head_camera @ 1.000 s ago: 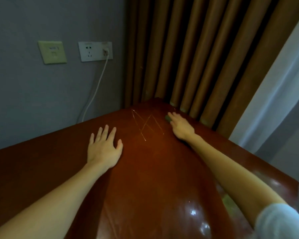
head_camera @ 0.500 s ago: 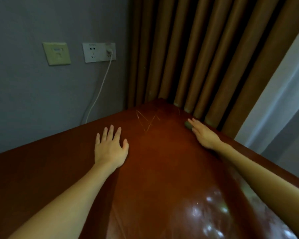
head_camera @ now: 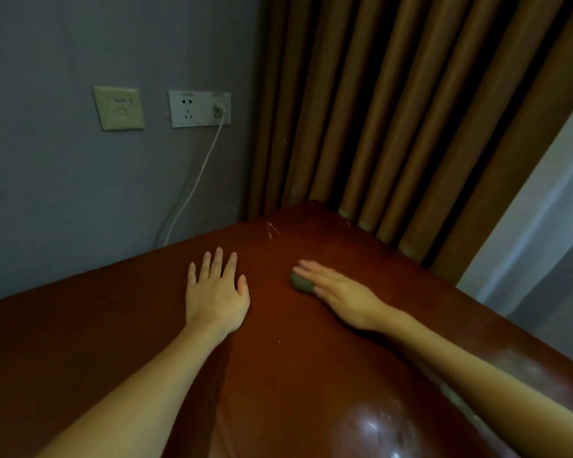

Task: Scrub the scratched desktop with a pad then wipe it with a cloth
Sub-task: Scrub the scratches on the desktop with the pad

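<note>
Fingers (head_camera: 218, 262) of the left hand (head_camera: 215, 295) lie straight and a little spread, flat on the surface (head_camera: 278, 375), and they hold nothing. On the right hand (head_camera: 344, 294) the fingers are straight and close together. They press down on the pad (head_camera: 301, 283), which sits under their tips, between the two hands. This hand is a little blurred.

The step in hand seems to be the scrubbing. The scratches (head_camera: 272, 230) are farther away, near the far corner, and apart from the pad. To do the step well, I think the pad must travel up to them with flat, even pressure and short strokes, while the left hand braces. The pad is small, so it could slip out from under straight fingers.

I count two hands, one pad and one small group of scratches. No cloth is in view. On the wall behind are one switch (head_camera: 119, 108), one socket (head_camera: 199, 109) with one cable (head_camera: 192, 193), and beside them one curtain (head_camera: 377, 110).
</note>
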### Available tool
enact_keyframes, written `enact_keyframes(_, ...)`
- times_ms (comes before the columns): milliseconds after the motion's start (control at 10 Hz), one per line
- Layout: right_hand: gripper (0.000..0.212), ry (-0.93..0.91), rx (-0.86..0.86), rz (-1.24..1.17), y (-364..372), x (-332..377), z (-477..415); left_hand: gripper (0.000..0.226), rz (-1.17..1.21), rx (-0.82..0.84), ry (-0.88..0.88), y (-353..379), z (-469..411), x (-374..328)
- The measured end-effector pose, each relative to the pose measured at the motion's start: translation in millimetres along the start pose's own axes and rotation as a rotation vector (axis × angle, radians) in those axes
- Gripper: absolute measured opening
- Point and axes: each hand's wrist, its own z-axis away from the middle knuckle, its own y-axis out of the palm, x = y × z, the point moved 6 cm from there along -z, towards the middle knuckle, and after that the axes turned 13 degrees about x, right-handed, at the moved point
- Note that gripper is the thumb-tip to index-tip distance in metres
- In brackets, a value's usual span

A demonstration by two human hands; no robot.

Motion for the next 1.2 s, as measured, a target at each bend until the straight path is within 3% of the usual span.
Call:
enact_keyframes(200, 0.048, 0.562, -0.209, -0.105, -51, -130, -34, 0.055, -0.005, -0.017, -0.009, -2, 1, -1)
enact_keyframes(300, 0.051, 0.663, -0.223, -0.058, -61, -129, -93, 0.057, -0.003, -0.029, -0.028, -2, 0, -2)
enact_keyframes(400, 0.050, 0.425, -0.147, -0.018, -43, -56, -151, 0.058, 0.025, -0.038, -0.051, -3, -3, -1)
enact_keyframes(500, 0.048, 0.098, -0.056, 0.042, -10, 37, -157, 0.059, 0.033, -0.028, -0.066, -5, -4, -2)
enact_keyframes(600, 0.047, -0.105, -0.006, 0.042, 6, 63, -112, 0.060, 0.026, -0.024, -0.065, -5, -3, -3)
enact_keyframes(700, 0.046, -0.012, -0.058, 0.008, -8, 4, -74, 0.060, 0.024, -0.021, -0.063, -5, -4, -3)
enact_keyframes(800, 0.047, 0.281, -0.144, -0.055, -37, -91, -63, 0.059, 0.015, -0.027, -0.058, -5, -4, -2)
enact_keyframes(900, 0.049, 0.508, -0.153, -0.099, -57, -141, -90, 0.059, 0.017, -0.041, -0.060, -5, -4, -1)
enact_keyframes(1000, 0.051, 0.584, -0.161, -0.065, -65, -137, -140, 0.059, 0.023, -0.053, -0.072, -4, -5, -1)
enact_keyframes(1200, 0.048, 0.229, 0.004, -0.057, -43, -45, -207, 0.060, 0.071, -0.070, -0.076, -3, -4, -1)
